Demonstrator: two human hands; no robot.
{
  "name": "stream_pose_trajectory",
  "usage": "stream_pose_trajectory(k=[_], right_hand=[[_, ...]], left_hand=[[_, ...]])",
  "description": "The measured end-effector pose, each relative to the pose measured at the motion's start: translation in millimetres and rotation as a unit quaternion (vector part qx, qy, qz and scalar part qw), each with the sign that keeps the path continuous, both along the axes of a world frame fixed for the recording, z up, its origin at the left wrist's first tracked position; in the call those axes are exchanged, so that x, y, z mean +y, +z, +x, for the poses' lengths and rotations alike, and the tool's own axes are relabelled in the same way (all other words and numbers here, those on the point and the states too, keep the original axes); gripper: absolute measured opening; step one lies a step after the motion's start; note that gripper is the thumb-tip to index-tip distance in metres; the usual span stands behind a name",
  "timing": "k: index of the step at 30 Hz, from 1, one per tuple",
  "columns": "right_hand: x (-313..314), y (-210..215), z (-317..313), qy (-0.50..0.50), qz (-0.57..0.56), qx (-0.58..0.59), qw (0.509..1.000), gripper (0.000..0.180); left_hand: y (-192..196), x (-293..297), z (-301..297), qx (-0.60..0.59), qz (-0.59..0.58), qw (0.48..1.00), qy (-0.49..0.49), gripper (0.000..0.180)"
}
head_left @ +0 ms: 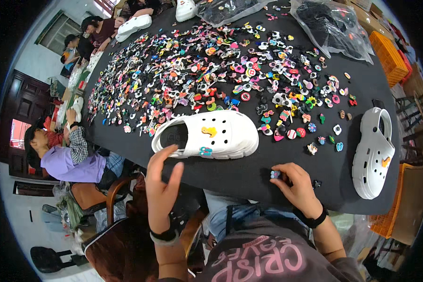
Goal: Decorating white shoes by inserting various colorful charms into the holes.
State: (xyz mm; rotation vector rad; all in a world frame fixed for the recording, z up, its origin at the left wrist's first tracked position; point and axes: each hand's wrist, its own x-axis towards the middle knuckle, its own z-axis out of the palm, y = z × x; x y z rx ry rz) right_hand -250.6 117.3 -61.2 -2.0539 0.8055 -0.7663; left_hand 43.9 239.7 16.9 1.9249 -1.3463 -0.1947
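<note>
A black counter [249, 176] carried a wide scatter of coloured shoe charms [211, 70]. A white clog [225, 134] lay near its front edge. The left hand [160, 185] hovered beside the clog's heel, fingers spread wide. The right hand [293, 183] pinched 1 small bluish charm [275, 174] against the counter.

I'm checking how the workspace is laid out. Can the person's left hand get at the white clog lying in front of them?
Probably yes. The left hand is open, its fingertips already at the heel end of the white clog, with only bare black table around and nothing between them.
</note>
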Motion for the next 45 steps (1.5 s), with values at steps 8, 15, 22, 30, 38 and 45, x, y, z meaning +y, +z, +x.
stream_pose_trajectory(k=[8, 15, 22, 30, 38, 45], right_hand=[[-1, -1, -7, -0.019, 0.097, -0.016, 0.995, 0.031], [-3, -4, -10, -0.023, 0.119, -0.055, 0.991, 0.033], [1, -19, -6, 0.017, -0.085, -0.01, 0.996, 0.027], [2, -22, -4, -0.024, -0.097, -0.032, 0.994, 0.035], [0, -12, -4, -0.016, -0.041, -0.031, 0.999, 0.034], [2, -9, -5, -0.026, -0.027, -0.019, 0.999, 0.035]], left_hand=[[-2, -50, -3, 0.175, 0.066, 0.982, -0.031, 0.057], [-20, -54, 0, 0.25, 0.064, 0.966, -0.021, 0.055], [-19, -48, -9, 0.264, 0.027, 0.964, -0.011, 0.036], [6, -21, -24, 0.282, 0.088, 0.955, -0.041, 0.044], [-11, -10, 8, 0.173, 0.163, 0.965, -0.106, 0.049], [-3, -13, 2, 0.099, 0.157, 0.967, -0.176, 0.05]])
